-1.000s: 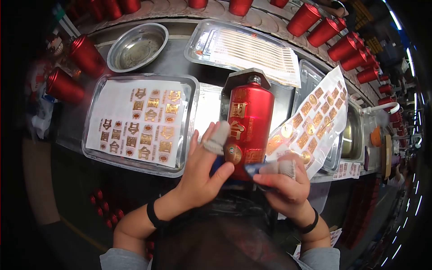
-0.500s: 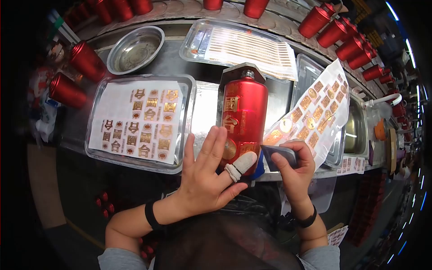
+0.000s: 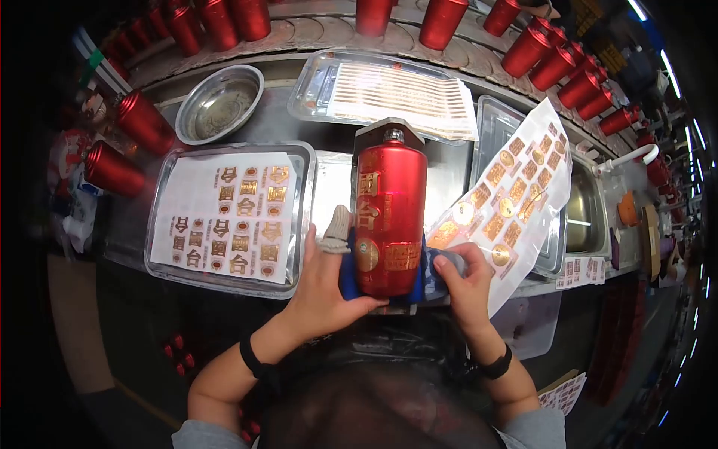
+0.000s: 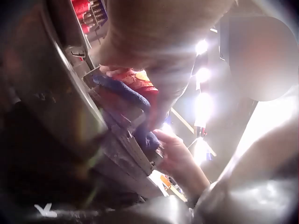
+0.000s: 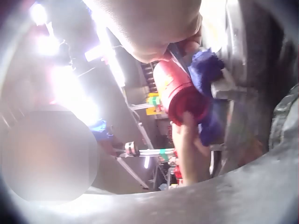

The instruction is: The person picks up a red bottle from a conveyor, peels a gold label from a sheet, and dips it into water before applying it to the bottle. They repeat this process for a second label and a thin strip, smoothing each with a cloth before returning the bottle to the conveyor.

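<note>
A red bottle (image 3: pixel 393 217) with gold characters and seals lies on a dark holder with blue padding (image 3: pixel 348 278), its neck pointing away from me. My left hand (image 3: pixel 318 288) is at the bottle's lower left. Its thumb touches the base, and its fingers stretch along the side; a whitish finger cover (image 3: pixel 338 228) is on one fingertip. My right hand (image 3: pixel 470 288) pinches a flat dark-grey scraper (image 3: pixel 434 275) beside the bottle's lower right, close to the blue padding. The bottle's base (image 5: pixel 189 105) and the left thumb against it show in the right wrist view.
On the left, a tray (image 3: pixel 307 217) holds a sheet of gold decals (image 3: pixel 224 217). A metal bowl (image 3: pixel 221 105) and a second tray (image 3: pixel 303 97) with striped sheets stand behind. Another decal sheet (image 3: pixel 516 194) lies right, near a sink (image 3: pixel 587 217). Red bottles (image 3: pixel 443 22) line the conveyor.
My left hand has drawn back from the bottle's front to its left side, thumb to the base. My right hand has moved slightly left and down, bringing the scraper close to the padding.
</note>
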Demonstrator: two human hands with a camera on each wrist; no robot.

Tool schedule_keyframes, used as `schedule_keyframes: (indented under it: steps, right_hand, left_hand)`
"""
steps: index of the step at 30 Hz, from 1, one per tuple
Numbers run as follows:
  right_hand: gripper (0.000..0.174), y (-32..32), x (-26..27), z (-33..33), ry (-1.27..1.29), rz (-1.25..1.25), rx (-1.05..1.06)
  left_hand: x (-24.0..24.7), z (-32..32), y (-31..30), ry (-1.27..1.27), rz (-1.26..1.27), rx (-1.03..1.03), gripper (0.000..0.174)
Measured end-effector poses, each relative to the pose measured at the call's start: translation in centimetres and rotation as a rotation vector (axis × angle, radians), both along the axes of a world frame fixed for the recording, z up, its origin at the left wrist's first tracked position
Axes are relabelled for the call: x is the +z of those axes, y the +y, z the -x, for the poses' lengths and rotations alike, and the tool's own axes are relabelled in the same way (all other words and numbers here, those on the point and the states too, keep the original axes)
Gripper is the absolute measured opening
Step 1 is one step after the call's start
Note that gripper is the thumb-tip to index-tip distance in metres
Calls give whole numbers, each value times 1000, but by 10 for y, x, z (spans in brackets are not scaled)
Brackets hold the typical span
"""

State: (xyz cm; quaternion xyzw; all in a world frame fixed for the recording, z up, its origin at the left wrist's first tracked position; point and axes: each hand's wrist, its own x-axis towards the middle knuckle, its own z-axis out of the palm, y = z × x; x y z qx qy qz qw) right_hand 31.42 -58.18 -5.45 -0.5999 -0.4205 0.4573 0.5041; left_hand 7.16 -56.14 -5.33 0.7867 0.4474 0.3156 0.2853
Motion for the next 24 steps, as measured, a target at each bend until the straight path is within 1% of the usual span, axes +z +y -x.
schedule_keyframes:
  steps: [2, 3, 6, 7, 8, 9, 10, 12, 13, 16, 17, 20, 21, 24]
  right_hand:
    - [20, -3, 22, 7, 79, -38, -75]
    - [23, -4, 32, 11, 89, -51, -43]
    - [21, 0, 23, 21, 60, -51, 24]
    - [20, 5, -1, 1, -159, -65, 13]
    - [19, 7, -8, -11, -207, 12, -11]
    - [19, 6, -3, -13, -115, -11, -30]
    - [18, 5, 5, -12, -23, -26, -54]
    - [17, 5, 29, 3, 43, -63, -79]
    - [17, 5, 35, 6, 73, -83, -104]
    - [17, 10, 26, -6, 266, 79, 6]
    - [11, 10, 17, -10, 374, 110, 9]
    - [6, 7, 9, -17, 390, 202, 63]
    - [9, 8, 17, -11, 345, 235, 84]
    - [10, 9, 24, -2, 228, 223, 156]
  left_hand:
    - [-3, -3, 7, 44, 55, -23, 114]
    - [1, -7, 8, 6, 21, -6, 115]
    - [-10, -8, 6, -171, 190, 36, 116]
    - [-9, -9, 6, -194, 186, 50, 116]
    - [-8, -11, 5, -217, 181, 69, 116]
    - [-8, -12, 4, -241, 183, 83, 117]
    - [-3, -11, 2, -162, 97, 98, 117]
    - [16, -11, -1, -1, -59, 85, 118]
    - [17, -14, 1, -67, -202, 73, 104]
    - [12, -15, -1, -31, -252, 82, 100]
    - [10, -16, -1, -57, -262, 165, 99]
    - [-5, -9, 6, -65, -62, 82, 91]
    - [-4, -12, 7, -126, -74, 72, 81]
    - [4, -16, 4, -144, -25, 98, 73]
